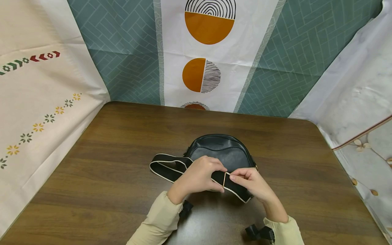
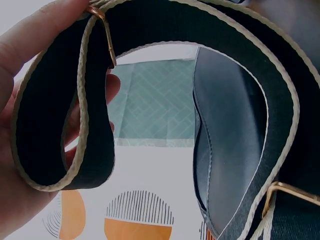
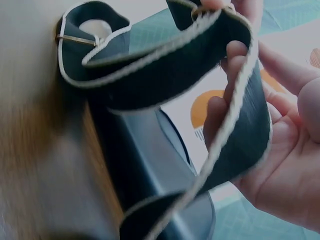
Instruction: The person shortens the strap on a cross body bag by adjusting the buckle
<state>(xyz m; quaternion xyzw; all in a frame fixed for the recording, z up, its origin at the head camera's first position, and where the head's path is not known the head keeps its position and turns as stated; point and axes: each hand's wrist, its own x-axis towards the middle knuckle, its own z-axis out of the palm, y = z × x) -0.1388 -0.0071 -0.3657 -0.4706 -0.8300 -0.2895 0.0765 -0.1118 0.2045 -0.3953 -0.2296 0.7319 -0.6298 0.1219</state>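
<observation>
A black leather shoulder bag point(image 1: 218, 153) with a rounded top sits on the table in the head view. Its wide black strap point(image 1: 237, 191), edged in cream, runs in front of it and loops out to the left. My left hand point(image 1: 196, 175) grips the strap between thumb and fingers, just left of a gold slider buckle point(image 1: 224, 179). On the other side of the buckle, my right hand point(image 1: 254, 185) pinches the strap's upper edge. In the left wrist view the strap point(image 2: 45, 115) folds into a loop by the palm. A second gold fitting point(image 2: 292, 191) shows at lower right.
The brown wooden table point(image 1: 92, 177) extends around the bag. Behind it hangs a teal and white patterned cloth point(image 1: 128, 68). A cream cloth point(image 1: 36, 95) covers the left side and a whitish one point(image 1: 361, 81) the right. Dark wrist mounts point(image 1: 260, 233) sit below the hands.
</observation>
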